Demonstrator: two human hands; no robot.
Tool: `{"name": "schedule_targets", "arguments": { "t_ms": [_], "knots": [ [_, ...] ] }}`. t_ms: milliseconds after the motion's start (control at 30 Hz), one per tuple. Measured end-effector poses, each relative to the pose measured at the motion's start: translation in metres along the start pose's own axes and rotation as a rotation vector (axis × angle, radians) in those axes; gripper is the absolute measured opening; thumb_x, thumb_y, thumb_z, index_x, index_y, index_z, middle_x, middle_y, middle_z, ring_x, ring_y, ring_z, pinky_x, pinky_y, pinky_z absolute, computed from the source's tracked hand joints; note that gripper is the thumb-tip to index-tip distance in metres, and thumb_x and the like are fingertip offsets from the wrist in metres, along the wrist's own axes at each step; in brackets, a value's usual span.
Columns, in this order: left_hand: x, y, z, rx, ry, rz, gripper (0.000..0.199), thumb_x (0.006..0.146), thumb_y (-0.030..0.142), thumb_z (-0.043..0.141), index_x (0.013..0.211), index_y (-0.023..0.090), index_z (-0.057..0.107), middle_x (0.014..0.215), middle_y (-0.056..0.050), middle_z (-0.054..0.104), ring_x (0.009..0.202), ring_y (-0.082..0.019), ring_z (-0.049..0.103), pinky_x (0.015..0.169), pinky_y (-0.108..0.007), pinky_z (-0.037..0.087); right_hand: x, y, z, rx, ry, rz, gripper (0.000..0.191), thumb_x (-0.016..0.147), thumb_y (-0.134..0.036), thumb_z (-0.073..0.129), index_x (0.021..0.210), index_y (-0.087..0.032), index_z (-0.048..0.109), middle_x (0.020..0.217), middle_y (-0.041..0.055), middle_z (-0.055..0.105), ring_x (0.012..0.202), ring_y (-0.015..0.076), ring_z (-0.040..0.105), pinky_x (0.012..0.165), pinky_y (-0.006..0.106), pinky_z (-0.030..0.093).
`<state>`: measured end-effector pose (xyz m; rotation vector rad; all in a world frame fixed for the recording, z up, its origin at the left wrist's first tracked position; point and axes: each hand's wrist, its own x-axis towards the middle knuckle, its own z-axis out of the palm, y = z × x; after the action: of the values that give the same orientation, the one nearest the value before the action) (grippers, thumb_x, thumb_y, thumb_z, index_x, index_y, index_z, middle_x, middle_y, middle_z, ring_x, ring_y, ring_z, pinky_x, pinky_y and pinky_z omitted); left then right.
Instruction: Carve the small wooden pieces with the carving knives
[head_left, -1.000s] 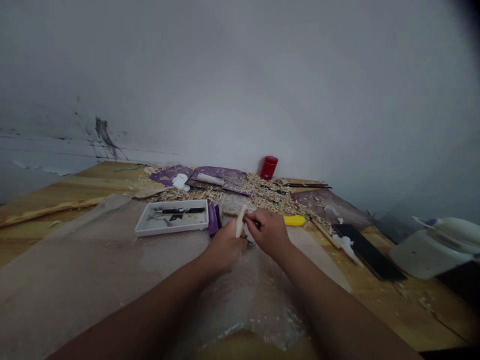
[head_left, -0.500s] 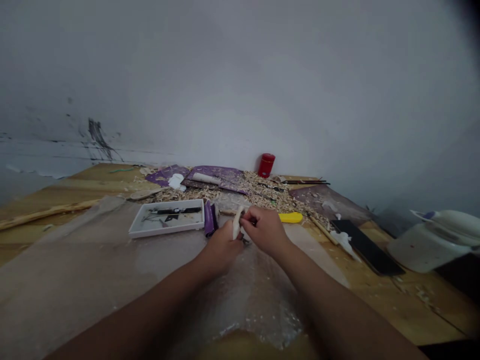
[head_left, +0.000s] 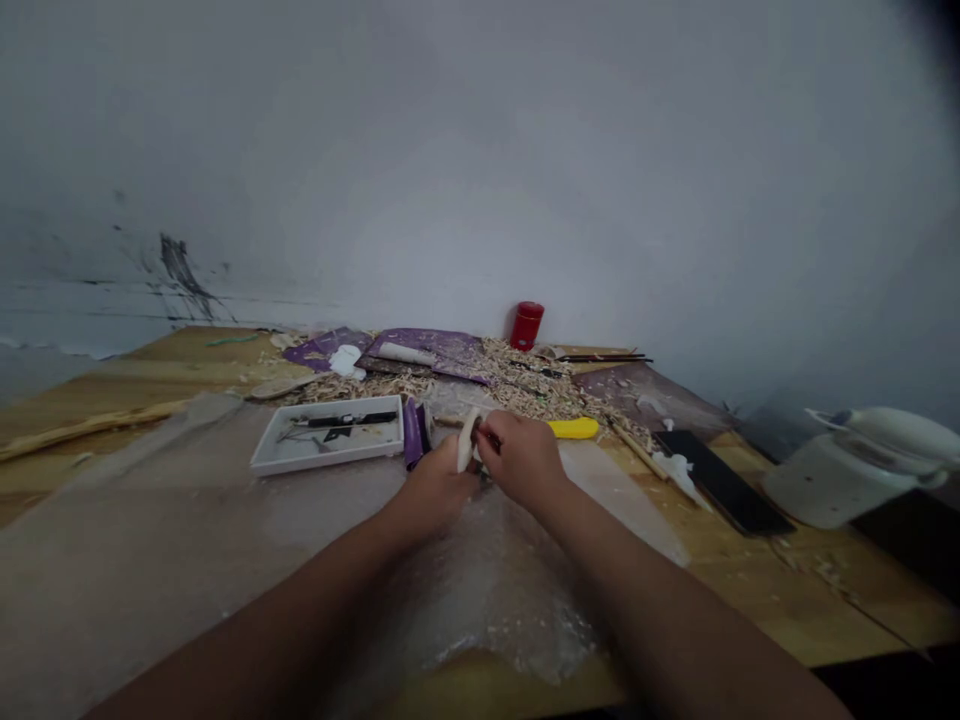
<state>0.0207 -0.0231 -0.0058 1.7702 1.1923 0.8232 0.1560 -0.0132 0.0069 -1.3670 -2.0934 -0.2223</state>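
Between my two hands is a small pale, curved piece (head_left: 467,440), perhaps wood; its exact kind I cannot make out. My left hand (head_left: 437,480) is closed around its lower part. Close against it, my right hand (head_left: 523,455) is pinched, and whatever its fingertips hold is too small and dark to name. Just beyond the right hand lies a yellow handle (head_left: 574,429). A purple folded strip (head_left: 414,435) sits beside the left hand. Both hands are above a sheet of clear plastic (head_left: 315,540) spread on the wooden table.
A white tray (head_left: 326,460) with small tools stands left of my hands. Wood shavings (head_left: 525,385) and purple sheets (head_left: 450,345) lie behind, near a red can (head_left: 527,326). At right are a black phone-like slab (head_left: 720,485) and a white lidded pot (head_left: 825,485). A long stick (head_left: 90,425) lies left.
The whole view has shifted slightly, so everything appears a little further left. Both hands keep their hold, with the pale piece between them at nearly the same angle.
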Motion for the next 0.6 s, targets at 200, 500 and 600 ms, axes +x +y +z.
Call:
{"name": "schedule_targets", "arguments": {
  "t_ms": [200, 500, 600],
  "knots": [
    [-0.001, -0.003, 0.001, 0.043, -0.035, 0.003, 0.012, 0.064, 0.015, 0.043, 0.075, 0.018, 0.042, 0.064, 0.004, 0.044, 0.059, -0.01, 0.04, 0.053, -0.022, 0.03, 0.011, 0.019, -0.008, 0.58, -0.235, 0.155, 0.011, 0.069, -0.021, 0.06, 0.06, -0.017, 0.055, 0.054, -0.0039, 0.052, 0.05, 0.0085, 0.044, 0.048, 0.019, 0.031],
    [0.0, -0.003, -0.001, 0.099, 0.008, 0.102, 0.024, 0.066, 0.011, 0.043, 0.089, 0.018, 0.048, 0.082, -0.002, 0.056, 0.08, -0.017, 0.051, 0.071, -0.027, 0.038, 0.002, 0.004, 0.002, 0.269, -0.02, 0.052, 0.009, 0.072, -0.019, 0.053, 0.063, -0.018, 0.053, 0.059, -0.0012, 0.056, 0.055, 0.0111, 0.049, 0.053, 0.022, 0.03],
    [-0.002, -0.002, -0.001, 0.09, 0.02, 0.098, 0.028, 0.07, 0.014, 0.043, 0.098, 0.017, 0.048, 0.094, -0.006, 0.059, 0.09, -0.02, 0.053, 0.078, -0.03, 0.038, -0.004, -0.004, 0.006, -0.023, 0.119, -0.02, 0.011, 0.075, -0.021, 0.05, 0.066, -0.018, 0.055, 0.06, 0.0011, 0.057, 0.056, 0.0131, 0.05, 0.053, 0.025, 0.028]
  ]
}}
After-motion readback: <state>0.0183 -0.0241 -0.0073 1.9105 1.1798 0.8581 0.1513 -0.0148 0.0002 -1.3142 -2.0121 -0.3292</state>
